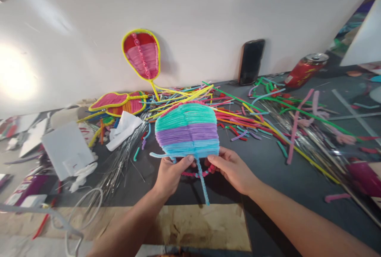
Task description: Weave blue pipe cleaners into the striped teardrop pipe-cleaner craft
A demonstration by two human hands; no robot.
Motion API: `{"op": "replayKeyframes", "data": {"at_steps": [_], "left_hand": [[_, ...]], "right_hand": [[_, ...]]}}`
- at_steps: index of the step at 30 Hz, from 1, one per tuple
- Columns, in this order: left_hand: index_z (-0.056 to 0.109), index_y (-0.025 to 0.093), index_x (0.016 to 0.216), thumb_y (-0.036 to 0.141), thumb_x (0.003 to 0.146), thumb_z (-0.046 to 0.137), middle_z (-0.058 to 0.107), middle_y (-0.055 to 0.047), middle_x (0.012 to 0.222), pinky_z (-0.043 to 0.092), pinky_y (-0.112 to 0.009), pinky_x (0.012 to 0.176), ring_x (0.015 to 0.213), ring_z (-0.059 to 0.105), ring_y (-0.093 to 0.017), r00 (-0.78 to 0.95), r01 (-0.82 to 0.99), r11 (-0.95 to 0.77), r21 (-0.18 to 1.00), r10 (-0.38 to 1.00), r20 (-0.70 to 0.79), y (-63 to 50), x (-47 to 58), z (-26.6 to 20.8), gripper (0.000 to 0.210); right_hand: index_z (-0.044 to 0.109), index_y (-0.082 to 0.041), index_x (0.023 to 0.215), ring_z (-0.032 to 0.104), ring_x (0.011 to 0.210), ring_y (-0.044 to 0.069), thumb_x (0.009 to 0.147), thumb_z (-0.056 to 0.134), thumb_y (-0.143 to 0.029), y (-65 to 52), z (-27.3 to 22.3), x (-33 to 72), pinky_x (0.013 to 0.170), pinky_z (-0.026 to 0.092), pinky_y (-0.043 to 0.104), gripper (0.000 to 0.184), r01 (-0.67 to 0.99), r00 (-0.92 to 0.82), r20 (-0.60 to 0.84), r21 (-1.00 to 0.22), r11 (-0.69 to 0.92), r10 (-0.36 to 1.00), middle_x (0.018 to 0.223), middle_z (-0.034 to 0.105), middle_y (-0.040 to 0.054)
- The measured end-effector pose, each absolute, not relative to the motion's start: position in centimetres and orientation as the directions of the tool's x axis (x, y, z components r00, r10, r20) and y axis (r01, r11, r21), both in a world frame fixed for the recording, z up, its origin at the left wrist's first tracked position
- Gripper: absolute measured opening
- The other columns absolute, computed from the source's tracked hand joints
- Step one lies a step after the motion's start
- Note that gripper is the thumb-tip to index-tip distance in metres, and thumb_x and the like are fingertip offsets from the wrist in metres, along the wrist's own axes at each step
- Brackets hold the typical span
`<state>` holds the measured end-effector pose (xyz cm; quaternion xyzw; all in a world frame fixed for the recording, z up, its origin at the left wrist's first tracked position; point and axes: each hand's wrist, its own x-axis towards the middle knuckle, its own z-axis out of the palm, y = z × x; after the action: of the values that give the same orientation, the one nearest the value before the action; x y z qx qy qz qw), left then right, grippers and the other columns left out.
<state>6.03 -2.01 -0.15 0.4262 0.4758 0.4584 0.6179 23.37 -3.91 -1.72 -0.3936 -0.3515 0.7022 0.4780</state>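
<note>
Both hands hold up a pipe cleaner panel (187,130), banded green, purple and light blue, with a red upper rim. My left hand (171,175) pinches its lower left edge, thumb in front and fingers behind. At the lower right edge, my right hand (235,169) grips it the same way. A twisted light-blue stem (203,181) hangs down from the middle of the bottom edge, and a loose blue end (157,155) sticks out to the left. Behind the stem, a pink-red frame part (190,174) shows between the hands.
Pipe cleaners (190,94) lie heaped along the wall. A yellow-rimmed pink and red fan shape (143,54) stands there, near a phone (251,62) and a red can (306,70). White paper (67,150), bare wires (116,169), a cable (67,225) and cardboard (205,225) lie around.
</note>
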Motion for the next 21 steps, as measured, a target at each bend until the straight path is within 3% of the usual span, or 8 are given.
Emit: {"op": "replayKeyframes", "data": {"at_steps": [4,13,21], "left_hand": [[0.066,0.015,0.063,0.026,0.068,0.076,0.067,-0.001,0.058,0.052,-0.026,0.060,0.057,0.062,-0.015,0.228,-0.125,0.241,0.962,0.951,-0.209,-2.24,6.18,-0.32,0.015],[0.067,0.016,0.062,0.028,0.071,0.074,0.068,-0.003,0.063,0.052,-0.029,0.065,0.062,0.062,-0.016,0.217,0.016,0.148,0.989,0.965,-0.147,-2.26,5.70,-0.32,0.017],[0.067,0.015,0.077,0.041,0.080,0.065,0.069,-0.004,0.069,0.051,-0.027,0.065,0.062,0.063,-0.015,0.263,-0.175,0.246,0.953,0.945,-0.195,-2.14,5.89,-0.43,0.026]], "right_hand": [[0.064,-0.015,0.073,0.052,0.059,0.012,0.070,0.074,-0.041,-4.10,-1.90,23.17,0.057,0.043,0.027,0.027,-0.404,-0.275,-0.274,-0.836,-0.370,0.921,0.065,0.059,0.0001],[0.063,-0.015,0.068,0.053,0.053,0.011,0.068,0.075,-0.043,-3.95,-1.11,23.34,0.052,0.041,0.025,0.030,-0.344,-0.306,-0.320,-0.841,-0.418,0.897,0.059,0.059,-0.0005],[0.066,-0.015,0.069,0.054,0.054,0.010,0.067,0.078,-0.038,-4.00,-1.33,23.13,0.053,0.043,0.025,0.026,-0.441,-0.297,-0.291,-0.803,-0.401,0.910,0.063,0.062,-0.0001]]}}
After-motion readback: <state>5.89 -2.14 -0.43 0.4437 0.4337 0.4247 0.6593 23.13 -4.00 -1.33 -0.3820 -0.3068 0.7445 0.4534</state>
